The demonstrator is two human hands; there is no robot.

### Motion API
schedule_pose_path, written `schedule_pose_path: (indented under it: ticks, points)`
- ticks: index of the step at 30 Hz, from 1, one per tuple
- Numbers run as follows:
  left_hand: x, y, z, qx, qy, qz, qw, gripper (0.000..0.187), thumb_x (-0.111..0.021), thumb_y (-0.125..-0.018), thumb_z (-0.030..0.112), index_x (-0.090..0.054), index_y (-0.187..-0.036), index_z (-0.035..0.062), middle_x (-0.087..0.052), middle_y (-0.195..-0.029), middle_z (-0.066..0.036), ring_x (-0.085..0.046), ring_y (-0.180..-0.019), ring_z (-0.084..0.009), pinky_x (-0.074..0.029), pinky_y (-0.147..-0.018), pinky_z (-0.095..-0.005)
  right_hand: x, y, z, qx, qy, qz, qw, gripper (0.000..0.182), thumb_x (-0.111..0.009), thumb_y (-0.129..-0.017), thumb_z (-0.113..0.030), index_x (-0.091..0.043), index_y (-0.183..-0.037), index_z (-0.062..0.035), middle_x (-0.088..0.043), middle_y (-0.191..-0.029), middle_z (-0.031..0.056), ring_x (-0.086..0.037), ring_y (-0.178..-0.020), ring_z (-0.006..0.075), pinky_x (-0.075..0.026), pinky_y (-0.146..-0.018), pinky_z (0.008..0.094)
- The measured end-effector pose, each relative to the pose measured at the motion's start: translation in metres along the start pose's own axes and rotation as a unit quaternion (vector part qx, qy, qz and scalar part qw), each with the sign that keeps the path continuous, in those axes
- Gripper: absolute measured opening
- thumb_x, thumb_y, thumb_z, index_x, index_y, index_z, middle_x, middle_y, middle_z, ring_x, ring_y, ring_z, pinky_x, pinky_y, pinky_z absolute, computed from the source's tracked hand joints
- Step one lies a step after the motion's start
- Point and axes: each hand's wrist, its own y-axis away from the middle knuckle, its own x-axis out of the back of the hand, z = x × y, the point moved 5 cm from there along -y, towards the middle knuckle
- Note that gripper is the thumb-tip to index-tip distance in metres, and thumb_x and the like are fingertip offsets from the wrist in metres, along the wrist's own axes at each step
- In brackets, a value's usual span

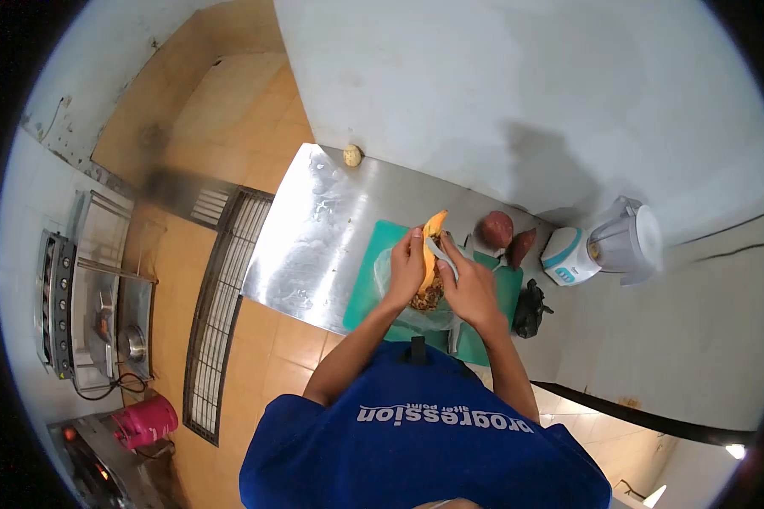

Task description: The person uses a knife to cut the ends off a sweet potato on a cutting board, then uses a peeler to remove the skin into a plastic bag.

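Note:
Over a green cutting board (362,293), my left hand (406,267) is closed around a long orange piece of produce (434,225), which stands roughly upright. My right hand (469,286) grips a pale grey peeler-like tool (443,255) against the right side of the orange piece. Brown scraps (428,297) lie below the hands on a clear plastic bag (383,273) on the board. A metal blade (453,338) rests near the board's front edge; its handle cannot be made out.
Reddish tubers (497,229) and a black plastic bag (530,309) lie right of the hands. Beyond them is a white and teal blender (571,257). A small round pale item (352,155) sits at the back edge of the steel table (301,246), near the wall.

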Motion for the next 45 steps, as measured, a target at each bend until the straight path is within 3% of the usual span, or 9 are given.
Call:
schedule_pose_path:
  ticks: [8, 18, 23, 27, 30, 32, 38, 40, 45]
  points:
    - [-0.008, -0.002, -0.015, 0.046, 0.021, -0.049, 0.997, 0.040, -0.040, -0.110, 0.032, -0.062, -0.112, -0.0016, -0.062, -0.094, -0.004, -0.055, -0.086, -0.0108, -0.047, -0.078, -0.0275, 0.019, 0.001, 0.005, -0.010, -0.058, 0.079, 0.995, 0.048, -0.056, -0.098, -0.028, -0.053, -0.145, -0.0164, -0.063, -0.076, 0.0251, -0.063, -0.073, 0.0436, -0.049, -0.068, 0.0476]
    - [0.026, 0.004, -0.003, 0.069, 0.108, -0.103, 0.986, 0.048, -0.053, -0.104, 0.024, -0.040, -0.144, 0.0016, -0.057, -0.127, -0.015, -0.058, -0.113, -0.0168, -0.050, -0.091, -0.0302, -0.003, -0.018, -0.009, 0.004, -0.087, 0.015, 0.996, 0.047, -0.055, -0.100, -0.027, -0.053, -0.146, -0.0155, -0.066, -0.086, 0.0276, -0.065, -0.074, 0.0417, -0.050, -0.071, 0.0434]
    - [0.028, -0.002, 0.013, 0.202, 0.234, -0.159, 0.938, 0.046, -0.058, -0.102, 0.025, -0.040, -0.140, 0.0063, -0.057, -0.119, -0.012, -0.062, -0.112, -0.0216, -0.056, -0.089, -0.0311, 0.006, -0.020, 0.002, -0.026, -0.171, 0.011, 0.985, 0.047, -0.052, -0.103, -0.027, -0.050, -0.147, -0.0091, -0.064, -0.129, 0.0249, -0.065, -0.116, 0.0343, -0.046, -0.100, 0.0382]
    - [0.032, -0.008, 0.015, 0.185, 0.246, -0.278, 0.910, 0.070, -0.066, -0.091, 0.024, -0.035, -0.150, 0.0051, -0.055, -0.137, -0.016, -0.063, -0.117, -0.0264, -0.057, -0.094, -0.0382, 0.014, -0.013, 0.019, 0.024, -0.171, 0.101, 0.980, 0.048, -0.051, -0.103, -0.027, -0.047, -0.150, -0.0160, -0.062, -0.128, 0.0280, -0.061, -0.119, 0.0432, -0.048, -0.098, 0.0412]
    - [0.029, 0.003, 0.025, 0.149, 0.262, -0.366, 0.880, 0.080, -0.069, -0.086, 0.023, -0.031, -0.154, 0.0053, -0.050, -0.144, -0.017, -0.057, -0.127, -0.0296, -0.053, -0.101, -0.0401, 0.022, -0.007, 0.023, 0.011, -0.190, 0.115, 0.975, 0.047, -0.050, -0.104, -0.025, -0.048, -0.148, -0.0073, -0.060, -0.138, 0.0217, -0.055, -0.132, 0.0317, -0.038, -0.110, 0.0383]
    - [0.024, 0.010, 0.028, 0.107, 0.267, -0.394, 0.873, 0.079, -0.069, -0.086, 0.024, -0.032, -0.153, 0.0052, -0.050, -0.143, -0.018, -0.057, -0.127, -0.0302, -0.052, -0.101, -0.0403, 0.025, -0.005, 0.018, 0.090, -0.179, 0.107, 0.974, 0.050, -0.054, -0.101, -0.022, -0.047, -0.149, -0.0109, -0.064, -0.123, 0.0278, -0.061, -0.115, 0.0437, -0.048, -0.097, 0.0414]
    - [0.031, 0.003, 0.009, 0.248, 0.363, -0.345, 0.829, 0.081, -0.075, -0.085, 0.019, -0.032, -0.152, 0.0053, -0.043, -0.148, -0.016, -0.057, -0.125, -0.0274, -0.052, -0.101, -0.0403, 0.020, 0.000, 0.008, 0.144, 0.005, 0.139, 0.980, 0.053, -0.061, -0.094, -0.018, -0.053, -0.145, -0.0112, -0.069, -0.096, 0.0159, -0.054, -0.072, 0.0357, -0.044, -0.077, 0.0441]
    - [0.034, 0.004, 0.017, 0.244, 0.461, -0.399, 0.755, 0.077, -0.074, -0.089, 0.022, -0.033, -0.152, 0.0054, -0.049, -0.143, -0.014, -0.057, -0.125, -0.0256, -0.052, -0.097, -0.0377, 0.016, 0.001, 0.006, 0.123, 0.010, 0.112, 0.986, 0.052, -0.060, -0.094, -0.017, -0.053, -0.145, -0.0110, -0.069, -0.098, 0.0175, -0.057, -0.080, 0.0365, -0.044, -0.082, 0.0444]
    - [0.034, 0.006, 0.013, 0.106, 0.263, -0.387, 0.877, 0.062, -0.059, -0.100, 0.039, -0.038, -0.149, 0.0054, -0.056, -0.134, -0.010, -0.058, -0.121, -0.0211, -0.052, -0.092, -0.0347, 0.011, 0.003, 0.002, 0.123, 0.003, 0.127, 0.984, 0.050, -0.060, -0.094, -0.019, -0.056, -0.143, -0.0153, -0.068, -0.091, 0.0200, -0.061, -0.080, 0.0397, -0.046, -0.081, 0.0448]
